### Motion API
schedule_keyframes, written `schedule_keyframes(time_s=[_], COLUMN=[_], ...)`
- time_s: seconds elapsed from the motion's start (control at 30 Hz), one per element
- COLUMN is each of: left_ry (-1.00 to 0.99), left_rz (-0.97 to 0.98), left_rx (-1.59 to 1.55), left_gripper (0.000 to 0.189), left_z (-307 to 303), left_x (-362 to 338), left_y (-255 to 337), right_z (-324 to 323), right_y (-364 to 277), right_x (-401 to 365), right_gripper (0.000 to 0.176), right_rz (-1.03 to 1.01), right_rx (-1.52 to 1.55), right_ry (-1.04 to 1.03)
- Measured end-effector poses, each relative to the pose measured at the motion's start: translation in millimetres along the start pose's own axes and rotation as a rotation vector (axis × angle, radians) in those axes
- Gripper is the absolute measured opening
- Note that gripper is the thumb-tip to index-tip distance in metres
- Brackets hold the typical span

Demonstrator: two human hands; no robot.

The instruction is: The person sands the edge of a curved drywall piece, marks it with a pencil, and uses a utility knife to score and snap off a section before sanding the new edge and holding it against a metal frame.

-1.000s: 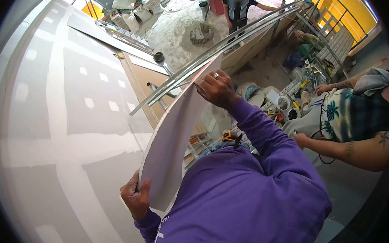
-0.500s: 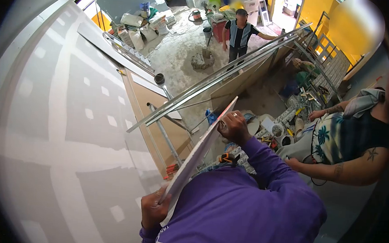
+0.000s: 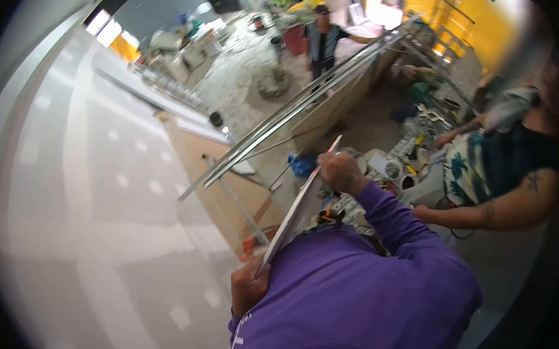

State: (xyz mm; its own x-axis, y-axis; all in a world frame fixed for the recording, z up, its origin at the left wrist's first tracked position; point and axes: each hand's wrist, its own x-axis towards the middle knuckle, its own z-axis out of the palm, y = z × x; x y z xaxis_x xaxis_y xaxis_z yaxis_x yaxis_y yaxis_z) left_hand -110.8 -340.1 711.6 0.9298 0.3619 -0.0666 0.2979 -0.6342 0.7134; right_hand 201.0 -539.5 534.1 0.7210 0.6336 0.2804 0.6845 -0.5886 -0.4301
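A narrow piece of plasterboard [image 3: 297, 213], seen nearly edge-on, slants upward in front of my purple-sleeved torso. My left hand [image 3: 249, 289] is closed around its lower end, close to my body. Near the upper end, my right hand [image 3: 342, 172] grips the same piece, fingers curled over the edge. Both hands are slightly blurred. To the left rises a large plasterboard wall [image 3: 65, 225] with pale filled joints and patches.
Long metal profiles [image 3: 295, 125] cross diagonally beyond my hands. A co-worker [image 3: 497, 168] is close on my right; another person [image 3: 323, 43] stands farther back, one arm towards the profiles. Tools and scraps [image 3: 402, 156] clutter the middle right. Bags [image 3: 197, 54] are piled at the back.
The view has shifted and blurred. My left hand and the plasterboard's lower end appear farther right and higher; the board looks shorter in view. Both hands keep their hold.
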Motion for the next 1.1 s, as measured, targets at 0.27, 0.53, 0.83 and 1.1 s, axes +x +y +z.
schedule_keyframes(time_s=[0.27, 0.53, 0.83, 1.1], left_ry=[-0.094, -0.200, -0.241, -0.245], left_rz=[0.120, 0.235, 0.298, 0.315], left_rx=[0.012, 0.023, 0.120, 0.058], left_gripper=[0.030, 0.041, 0.041, 0.038], left_z=[8.0, 7.6, 6.6, -0.1], left_x=[17.1, 32.5, 33.0, 30.1], left_y=[-4.8, -18.3, -16.7, -14.7], right_z=[-48.6, -56.3, -48.8, -84.3], right_y=[-77.8, -107.8, -90.9, -47.9], right_x=[-16.7, -38.4, -57.4, -78.7], right_gripper=[0.053, 0.025, 0.024, 0.028], right_rz=[-0.389, -0.452, -0.440, -0.207], right_rx=[0.417, 0.409, 0.362, 0.348], right_ry=[-0.250, -0.259, -0.180, -0.351])
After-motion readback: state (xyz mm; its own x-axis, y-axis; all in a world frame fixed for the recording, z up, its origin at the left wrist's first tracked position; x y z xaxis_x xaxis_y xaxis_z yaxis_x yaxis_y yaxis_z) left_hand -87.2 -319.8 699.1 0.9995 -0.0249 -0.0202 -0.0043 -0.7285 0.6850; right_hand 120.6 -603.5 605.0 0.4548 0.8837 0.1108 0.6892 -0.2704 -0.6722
